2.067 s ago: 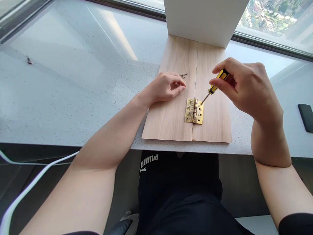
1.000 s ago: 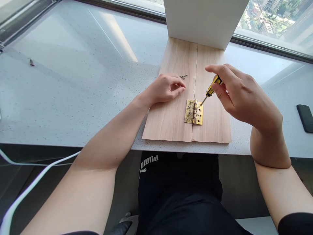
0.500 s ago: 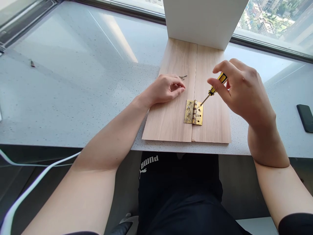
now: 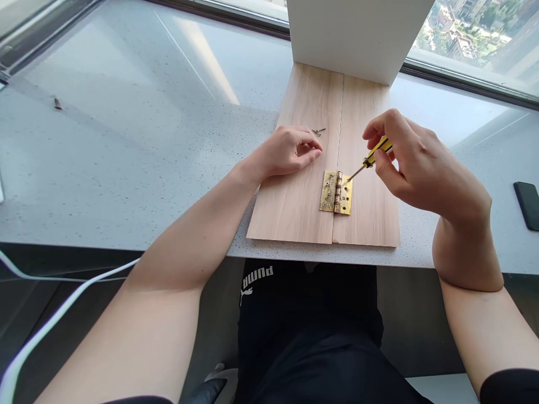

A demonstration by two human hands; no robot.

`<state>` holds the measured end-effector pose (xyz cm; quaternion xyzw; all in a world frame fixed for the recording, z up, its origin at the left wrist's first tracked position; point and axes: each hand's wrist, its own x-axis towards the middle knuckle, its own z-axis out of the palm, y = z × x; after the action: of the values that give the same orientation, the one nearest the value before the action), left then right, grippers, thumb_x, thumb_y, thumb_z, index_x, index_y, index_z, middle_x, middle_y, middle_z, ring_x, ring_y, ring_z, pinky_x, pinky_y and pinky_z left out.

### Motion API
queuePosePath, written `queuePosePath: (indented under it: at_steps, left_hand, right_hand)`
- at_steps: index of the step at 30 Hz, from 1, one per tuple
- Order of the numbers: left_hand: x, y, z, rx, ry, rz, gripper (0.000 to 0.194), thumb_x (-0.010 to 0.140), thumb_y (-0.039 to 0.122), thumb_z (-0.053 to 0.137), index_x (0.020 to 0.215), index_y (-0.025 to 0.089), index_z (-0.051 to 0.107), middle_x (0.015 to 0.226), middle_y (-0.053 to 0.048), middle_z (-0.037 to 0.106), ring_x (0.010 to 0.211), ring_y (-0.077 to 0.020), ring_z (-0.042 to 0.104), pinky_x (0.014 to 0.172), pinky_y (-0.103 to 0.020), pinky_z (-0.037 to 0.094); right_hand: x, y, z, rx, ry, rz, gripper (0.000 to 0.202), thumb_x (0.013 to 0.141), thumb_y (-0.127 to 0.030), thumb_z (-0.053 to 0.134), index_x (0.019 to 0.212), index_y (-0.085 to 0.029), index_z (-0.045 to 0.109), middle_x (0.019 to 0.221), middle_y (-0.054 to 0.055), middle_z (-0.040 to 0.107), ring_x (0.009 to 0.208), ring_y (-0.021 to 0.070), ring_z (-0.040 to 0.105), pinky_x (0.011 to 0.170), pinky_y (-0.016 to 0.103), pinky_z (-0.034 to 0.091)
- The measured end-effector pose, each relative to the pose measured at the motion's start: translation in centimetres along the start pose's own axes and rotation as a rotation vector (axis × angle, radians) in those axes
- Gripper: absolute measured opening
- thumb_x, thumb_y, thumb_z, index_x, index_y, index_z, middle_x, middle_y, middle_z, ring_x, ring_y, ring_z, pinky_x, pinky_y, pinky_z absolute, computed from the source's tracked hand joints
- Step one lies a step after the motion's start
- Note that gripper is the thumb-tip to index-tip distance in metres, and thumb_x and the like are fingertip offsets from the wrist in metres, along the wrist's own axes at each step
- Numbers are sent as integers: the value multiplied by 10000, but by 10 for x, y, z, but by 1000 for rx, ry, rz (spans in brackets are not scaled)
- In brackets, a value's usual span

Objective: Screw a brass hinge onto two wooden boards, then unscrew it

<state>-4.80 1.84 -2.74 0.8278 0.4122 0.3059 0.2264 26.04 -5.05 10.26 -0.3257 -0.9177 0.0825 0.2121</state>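
Observation:
My right hand (image 4: 415,160) grips a screwdriver (image 4: 379,151) by its yellow and black handle. The shaft slants down to the left, its tip at the upper part of a brass hinge's (image 4: 337,192) right leaf. That hinge lies open across the seam between two pale wood boards (image 4: 295,207); open holes show in its right leaf, while screw heads appear in the left one. My left hand (image 4: 295,150) rests on the left board above the hinge, fingers curled and thumb near the index fingertip, with nothing visible in them. Several loose screws (image 4: 320,132) lie just beyond its fingers.
A white upright panel (image 4: 349,39) stands at the far end of the boards. On the speckled white counter (image 4: 147,157), a small screw-like piece (image 4: 57,104) lies far left and a black phone (image 4: 527,205) at the right. A white cable (image 4: 63,308) hangs below the counter's left edge.
The screwdriver leans lower, its handle further right, and my right hand has shifted slightly rightward with it. My left hand stays in place on the board.

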Motion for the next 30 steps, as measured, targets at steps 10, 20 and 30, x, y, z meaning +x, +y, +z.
queuePosePath:
  at_steps: [10,20,30]
  left_hand:
    - [-1,-1,0,-16,18,-1,275,1062,408,713,1127,224,907,1238,-121,872,1075,-291,810,983,-451,681]
    - [-1,-2,0,-22,16,-1,271,1061,412,718,1116,226,908,1251,-126,875,1067,-290,810,984,-456,686]
    - [-1,-1,0,-14,14,4,278,1057,407,709,1112,223,910,1230,-123,875,1040,-282,812,973,-447,676]
  right_hand:
    - [6,0,3,-165,78,184,317,1192,-567,668,1051,-294,749,702,25,663,680,254,637,711,427,541]
    - [1,-9,-1,-114,-4,124,297,1193,-290,539,1444,-295,697,1223,114,836,826,269,744,771,452,576]
    - [0,-14,4,-162,65,187,248,1214,-447,576,1190,-292,768,887,82,777,712,274,665,696,435,540]
